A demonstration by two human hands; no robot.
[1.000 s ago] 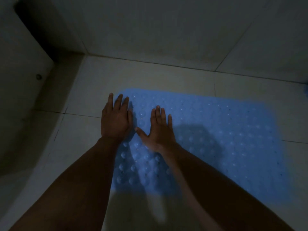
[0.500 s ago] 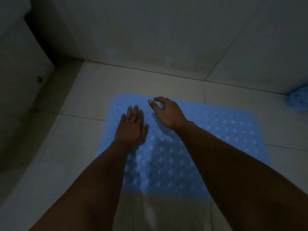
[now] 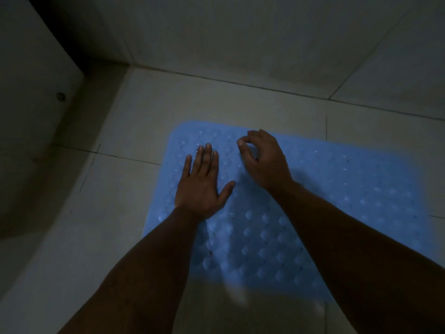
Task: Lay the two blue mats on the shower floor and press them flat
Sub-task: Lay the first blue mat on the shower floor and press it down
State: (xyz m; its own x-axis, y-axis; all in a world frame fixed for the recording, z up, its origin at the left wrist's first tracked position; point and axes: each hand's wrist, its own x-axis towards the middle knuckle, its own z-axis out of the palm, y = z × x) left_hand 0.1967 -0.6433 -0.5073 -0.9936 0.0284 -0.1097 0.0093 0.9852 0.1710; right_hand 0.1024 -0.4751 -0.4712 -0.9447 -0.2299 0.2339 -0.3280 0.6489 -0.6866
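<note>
One blue mat (image 3: 349, 189) with rows of round bumps lies spread on the pale tiled shower floor (image 3: 216, 100). My left hand (image 3: 202, 184) rests palm down on the mat's left part, fingers straight and close together, thumb out. My right hand (image 3: 265, 162) hovers or touches just to its right, fingers curled with thumb and forefinger near each other, holding nothing. The second blue mat is not in view.
The tiled wall (image 3: 240, 32) rises behind the floor. A raised ledge (image 3: 36, 80) with a small round fitting (image 3: 60, 96) stands at the left, with a dark corner beside it. The light is dim.
The view has shifted, so the other blue mat at the right edge has dropped out of sight. Both hands have stayed near the mat's far left corner; the right hand's fingers have curled more.
</note>
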